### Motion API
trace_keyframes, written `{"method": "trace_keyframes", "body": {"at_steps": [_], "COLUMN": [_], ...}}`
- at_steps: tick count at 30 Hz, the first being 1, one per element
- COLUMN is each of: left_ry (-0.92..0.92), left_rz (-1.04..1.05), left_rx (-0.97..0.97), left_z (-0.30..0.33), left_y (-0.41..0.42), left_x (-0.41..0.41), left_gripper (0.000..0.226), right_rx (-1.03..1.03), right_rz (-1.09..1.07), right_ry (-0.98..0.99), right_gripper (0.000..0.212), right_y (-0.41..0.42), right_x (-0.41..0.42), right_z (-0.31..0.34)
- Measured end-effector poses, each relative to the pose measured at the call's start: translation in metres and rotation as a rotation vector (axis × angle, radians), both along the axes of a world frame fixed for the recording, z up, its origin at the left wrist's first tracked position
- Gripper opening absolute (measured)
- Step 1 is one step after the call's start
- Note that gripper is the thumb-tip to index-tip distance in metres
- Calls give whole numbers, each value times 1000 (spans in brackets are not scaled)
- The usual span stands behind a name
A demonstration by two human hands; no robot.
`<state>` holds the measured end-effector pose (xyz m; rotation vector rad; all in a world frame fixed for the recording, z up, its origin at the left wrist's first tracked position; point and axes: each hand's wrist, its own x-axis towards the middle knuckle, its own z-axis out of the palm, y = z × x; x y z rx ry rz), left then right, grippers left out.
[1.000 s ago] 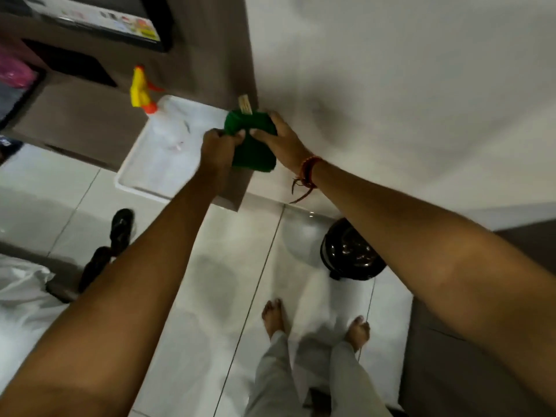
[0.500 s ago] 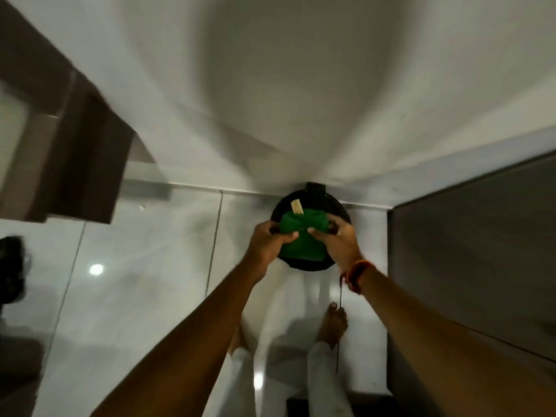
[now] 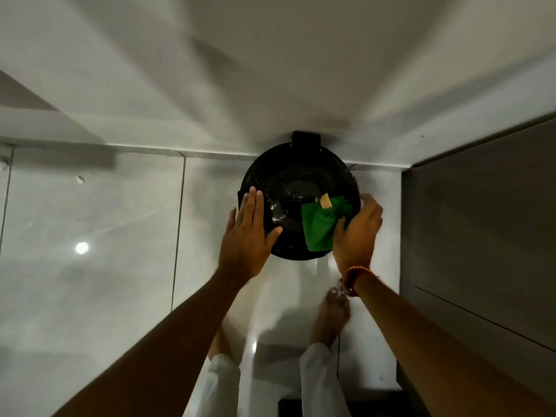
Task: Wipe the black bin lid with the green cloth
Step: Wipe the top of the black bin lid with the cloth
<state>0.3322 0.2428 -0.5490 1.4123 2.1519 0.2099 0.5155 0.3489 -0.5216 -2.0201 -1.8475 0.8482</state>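
Observation:
The round black bin lid (image 3: 296, 182) lies below me against the white wall, speckled with small bright droplets. A folded green cloth (image 3: 319, 228) with a tan tag rests on the lid's right half. My right hand (image 3: 358, 233) holds the cloth at its right edge, fingers curled over the lid's rim. My left hand (image 3: 248, 236) is flat with fingers spread, pressed on the lid's left edge and holding nothing.
A grey-brown cabinet side (image 3: 481, 236) stands close on the right. Glossy white floor tiles (image 3: 90, 236) spread to the left. My bare feet (image 3: 329, 317) stand just in front of the bin. A white wall (image 3: 270, 70) rises behind it.
Both hands brought the cloth from the counter down to the bin. The left hand let go of the cloth and spread flat on the lid's left edge; the cloth shifted right.

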Motion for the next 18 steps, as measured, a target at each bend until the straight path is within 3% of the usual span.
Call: {"method": "trace_keyframes", "body": {"at_steps": [2, 4, 7, 11, 18], "left_ry": [18, -3, -15, 92, 99], "left_rz": [-13, 23, 43, 30, 85], "left_rx": [-5, 8, 32, 36, 42], "left_z": [-14, -23, -33, -40, -56], "left_y": [2, 2, -1, -4, -4], "left_x": [4, 11, 14, 13, 29], "left_gripper": [84, 82, 81, 80, 87], "right_rx": [140, 79, 6, 27, 123], "right_rz": [55, 45, 39, 247, 388], "right_ry": [-130, -63, -21, -247, -413], "right_gripper": [32, 21, 39, 81, 77], "right_y": [-6, -16, -42, -53, -1], "right_x": [-5, -10, -21, -31, -14], "right_z": [-8, -13, -19, -28, -49]}}
